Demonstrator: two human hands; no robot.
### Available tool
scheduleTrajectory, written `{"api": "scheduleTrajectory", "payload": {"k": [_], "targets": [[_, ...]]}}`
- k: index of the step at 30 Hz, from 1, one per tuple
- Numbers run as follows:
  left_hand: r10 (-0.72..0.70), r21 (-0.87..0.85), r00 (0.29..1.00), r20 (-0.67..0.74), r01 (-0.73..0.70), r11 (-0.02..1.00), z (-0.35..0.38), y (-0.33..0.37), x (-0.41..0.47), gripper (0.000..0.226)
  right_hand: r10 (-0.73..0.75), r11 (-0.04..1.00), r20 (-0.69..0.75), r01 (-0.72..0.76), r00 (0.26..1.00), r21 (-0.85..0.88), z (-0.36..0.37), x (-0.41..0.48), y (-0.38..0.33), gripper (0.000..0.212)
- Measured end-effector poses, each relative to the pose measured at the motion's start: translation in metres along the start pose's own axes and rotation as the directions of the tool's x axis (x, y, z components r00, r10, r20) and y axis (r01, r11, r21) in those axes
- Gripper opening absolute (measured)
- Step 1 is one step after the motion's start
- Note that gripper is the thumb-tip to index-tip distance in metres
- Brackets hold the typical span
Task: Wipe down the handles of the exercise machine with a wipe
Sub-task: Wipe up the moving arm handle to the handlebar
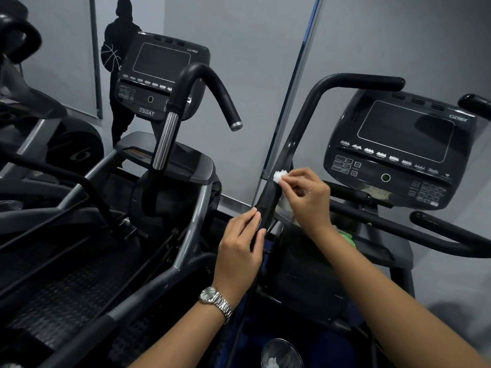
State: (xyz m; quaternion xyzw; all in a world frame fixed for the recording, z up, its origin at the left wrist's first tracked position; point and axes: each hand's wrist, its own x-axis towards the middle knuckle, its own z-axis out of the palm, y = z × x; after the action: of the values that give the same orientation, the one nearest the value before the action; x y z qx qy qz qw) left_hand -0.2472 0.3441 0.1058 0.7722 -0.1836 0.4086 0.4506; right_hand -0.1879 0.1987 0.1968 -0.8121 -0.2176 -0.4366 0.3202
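Only writing we can actually read is "750AT" on the badge under the left console. The little logo at the top corner of both screens is too blurry to make out. The right console has the same layout of buttons and white program icons.

The wipe is small, white and scrunched into a wad. It's pressed against the glossy black handle, which rises and bends over toward the right console. Our right hand pinches the wipe between thumb and fingertips. Our left hand, silver watch on the wrist, grips the same handle lower down, fingers curled round it.
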Motion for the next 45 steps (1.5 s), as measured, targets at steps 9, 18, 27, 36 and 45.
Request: {"api": "scheduleTrajectory", "payload": {"k": [9, 18, 27, 36, 45], "targets": [[0.012, 0.001, 1.0, -0.004, -0.012, 1.0, 0.0, -0.002, 0.001, 0.036, -0.022, 0.996, 0.017, 0.02, 1.0, 0.092, 0.002, 0.001, -0.003, 0.011], [0.019, -0.007, 1.0, -0.01, -0.019, 1.0, 0.0, -0.003, 0.001, 0.036, -0.297, 0.933, 0.106, 0.312, 0.949, -0.18, -0.003, -0.009, 0.015, 0.02], [0.034, 0.003, 0.999, -0.02, -0.034, 0.999, 0.0, -0.002, 0.001, 0.035, -0.32, 0.937, 0.109, 0.331, 0.941, -0.108, -0.001, -0.009, 0.012, 0.016], [0.04, 0.013, 0.999, -0.014, -0.04, 0.999, -0.001, -0.001, 0.001, 0.035, -0.37, 0.885, 0.239, 0.419, 0.898, -0.202, 0.001, -0.008, 0.014, 0.019], [0.045, 0.026, 0.999, -0.004, -0.045, 0.999, -0.001, -0.001, 0.001, 0.038, -0.371, 0.872, 0.332, 0.448, 0.867, -0.198, 0.003, -0.005, 0.015, 0.021]]}}
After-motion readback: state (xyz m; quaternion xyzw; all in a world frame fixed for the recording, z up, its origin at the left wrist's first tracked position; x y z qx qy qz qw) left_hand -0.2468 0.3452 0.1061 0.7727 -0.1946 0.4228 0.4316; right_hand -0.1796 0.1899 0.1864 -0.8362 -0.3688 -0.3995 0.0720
